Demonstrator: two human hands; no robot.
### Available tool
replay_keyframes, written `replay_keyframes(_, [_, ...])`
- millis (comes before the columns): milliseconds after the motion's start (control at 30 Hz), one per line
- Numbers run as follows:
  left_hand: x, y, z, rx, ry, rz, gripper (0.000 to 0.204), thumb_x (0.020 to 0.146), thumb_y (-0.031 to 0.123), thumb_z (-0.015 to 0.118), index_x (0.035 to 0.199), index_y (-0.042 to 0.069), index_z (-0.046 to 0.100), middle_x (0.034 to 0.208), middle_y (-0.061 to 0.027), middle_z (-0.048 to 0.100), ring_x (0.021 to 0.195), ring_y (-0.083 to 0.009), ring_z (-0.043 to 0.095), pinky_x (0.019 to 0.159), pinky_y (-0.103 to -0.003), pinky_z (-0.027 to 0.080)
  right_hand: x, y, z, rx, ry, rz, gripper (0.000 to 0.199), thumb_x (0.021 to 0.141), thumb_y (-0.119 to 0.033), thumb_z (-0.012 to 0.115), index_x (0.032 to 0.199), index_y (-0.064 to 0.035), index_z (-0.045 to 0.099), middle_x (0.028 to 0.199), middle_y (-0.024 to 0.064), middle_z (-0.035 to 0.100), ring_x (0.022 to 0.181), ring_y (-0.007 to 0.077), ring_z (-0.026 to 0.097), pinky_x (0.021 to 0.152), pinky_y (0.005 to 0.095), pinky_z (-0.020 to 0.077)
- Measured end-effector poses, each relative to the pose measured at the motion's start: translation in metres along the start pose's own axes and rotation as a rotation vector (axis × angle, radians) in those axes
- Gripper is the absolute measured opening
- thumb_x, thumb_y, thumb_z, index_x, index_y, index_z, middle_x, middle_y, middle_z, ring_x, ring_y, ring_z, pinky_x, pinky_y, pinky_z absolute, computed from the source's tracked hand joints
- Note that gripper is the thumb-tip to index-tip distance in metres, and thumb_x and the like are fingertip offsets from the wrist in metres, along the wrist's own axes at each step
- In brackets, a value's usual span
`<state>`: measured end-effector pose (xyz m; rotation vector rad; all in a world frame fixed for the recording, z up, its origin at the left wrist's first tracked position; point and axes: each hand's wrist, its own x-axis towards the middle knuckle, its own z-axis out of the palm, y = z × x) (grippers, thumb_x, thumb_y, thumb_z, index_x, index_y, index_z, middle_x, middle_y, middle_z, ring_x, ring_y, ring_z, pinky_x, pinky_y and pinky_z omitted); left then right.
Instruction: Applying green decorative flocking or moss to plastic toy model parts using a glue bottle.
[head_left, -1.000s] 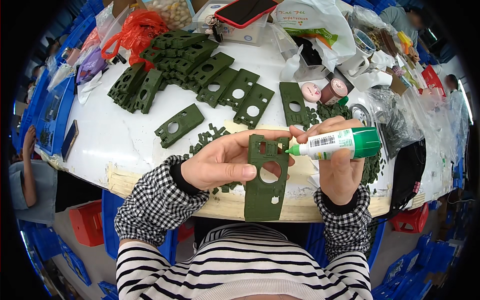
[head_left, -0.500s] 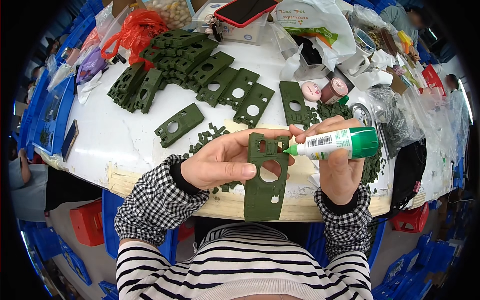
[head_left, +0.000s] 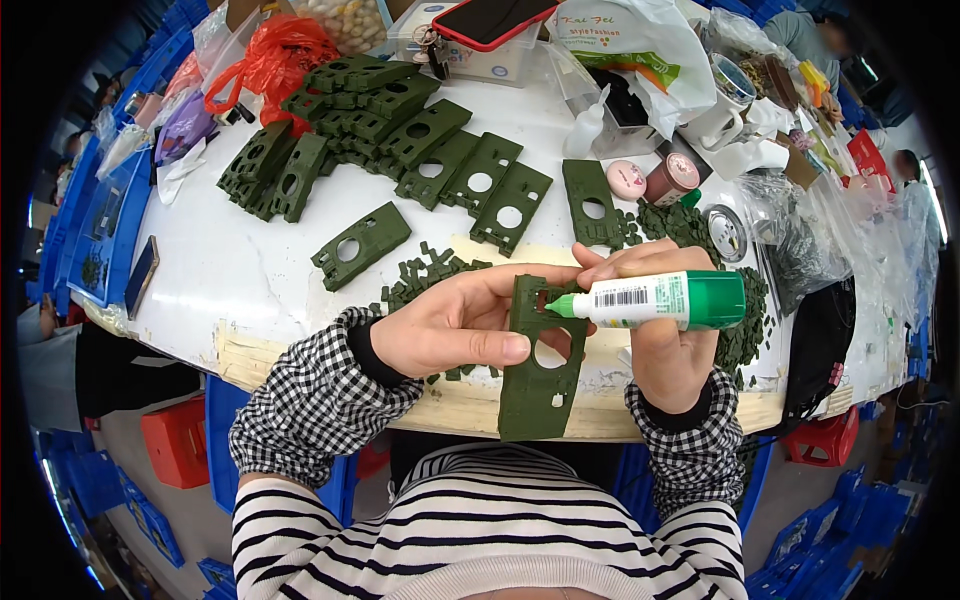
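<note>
My left hand [head_left: 450, 335] grips a dark green plastic model hull plate [head_left: 535, 395] by its edges, thumb on the face. The plate has a large round hole and smaller cut-outs near its far end. In my right hand [head_left: 675, 355] is a white glue bottle [head_left: 640, 298] with a green base and a pale green tapered nozzle. It lies almost level, and the nozzle tip is over the plate's far end, near a small rectangular opening. Whether the tip touches the plate I cannot tell. Small green plastic pieces [head_left: 425, 275] are heaped behind my left hand.
Similar green plates [head_left: 420, 130] lie stacked and spread at the far left. More small pieces [head_left: 745, 320] are piled at the right, near a pink round tin [head_left: 626, 180]. A red-cased phone [head_left: 490, 22] rests on a box at the back; plastic bags [head_left: 790, 230] crowd the right side.
The glue bottle's nozzle has moved left and slightly nearer, from the plate's right edge to over its far end. My left hand and the plate have shifted slightly right.
</note>
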<state>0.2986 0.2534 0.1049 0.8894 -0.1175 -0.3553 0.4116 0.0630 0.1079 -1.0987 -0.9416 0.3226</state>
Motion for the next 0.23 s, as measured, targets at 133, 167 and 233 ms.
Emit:
replay_keyframes(133, [-0.0001,-0.0003,-0.0001,0.021,0.011,-0.008,0.068,0.092,0.015,0.065,0.147,-0.002,0.029,0.135,-0.0133,0.051,0.118,-0.0237,0.055,0.105,-0.037,0.042,0.0024,-0.0041,0.0002,-0.104,-0.044,0.016,0.044,0.09,-0.035,0.066,0.109,0.0035,0.059,0.102,0.016,0.062,0.099,0.0266,0.06,0.1,0.0502,0.0481])
replay_keyframes(167, [-0.0002,-0.0008,-0.0006,0.023,0.009,-0.005,0.068,0.092,0.015,0.065,0.147,-0.002,0.03,0.135,-0.013,0.05,0.119,-0.0237,0.055,0.105,-0.037,0.042,0.0032,-0.0054,0.0006,-0.162,-0.053,0.023,0.049,0.091,-0.043,0.063,0.11,0.001,0.055,0.1,0.0169,0.063,0.097,0.0272,0.062,0.1,0.0526,0.0477])
replay_keyframes(233, [0.0003,-0.002,-0.0021,0.03,0.007,-0.008,0.069,0.092,0.016,0.065,0.148,-0.001,0.029,0.136,-0.0132,0.05,0.12,-0.0236,0.054,0.106,-0.037,0.042,0.0041,-0.007,0.0007,-0.22,-0.061,0.032,0.054,0.092,-0.052,0.059,0.111,-0.0015,0.052,0.098,0.0179,0.064,0.095,0.0278,0.064,0.099,0.055,0.0474])
